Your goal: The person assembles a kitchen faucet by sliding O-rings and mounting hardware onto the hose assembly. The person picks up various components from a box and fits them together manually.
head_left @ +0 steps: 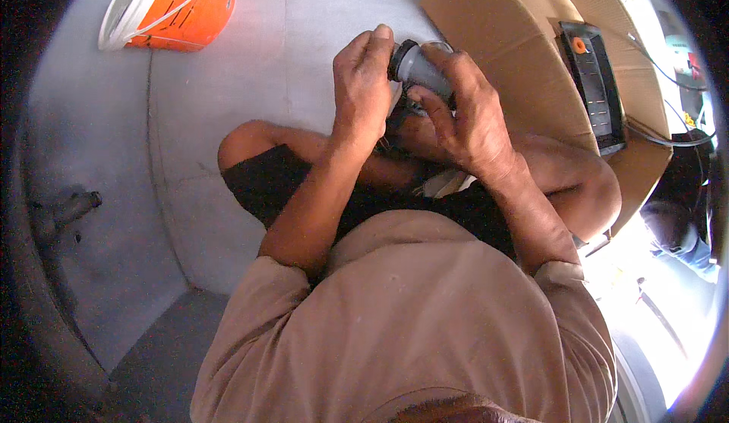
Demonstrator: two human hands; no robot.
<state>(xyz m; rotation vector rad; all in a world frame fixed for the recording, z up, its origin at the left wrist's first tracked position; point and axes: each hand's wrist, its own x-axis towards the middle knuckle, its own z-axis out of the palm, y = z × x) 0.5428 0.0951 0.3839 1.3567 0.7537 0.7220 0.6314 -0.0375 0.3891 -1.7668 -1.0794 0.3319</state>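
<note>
Above my crossed legs, my right hand point(471, 108) is closed around a grey tubular pipe fitting point(425, 71) with a black ring at its left end. My left hand point(363, 81) is closed at that ringed end, its thumb pointing up beside the ring; its other fingers are partly hidden. Under the fitting, between the hands, a dark part point(396, 112) shows, but its shape is unclear.
An orange and white bucket point(194, 9) lies tipped at the far left. On the right stands an open cardboard box point(509, 51) with a black tray point(596, 89) against its flap. Cables point(668, 140) run beyond it. Another grey pipe piece point(72, 210) is at the left edge.
</note>
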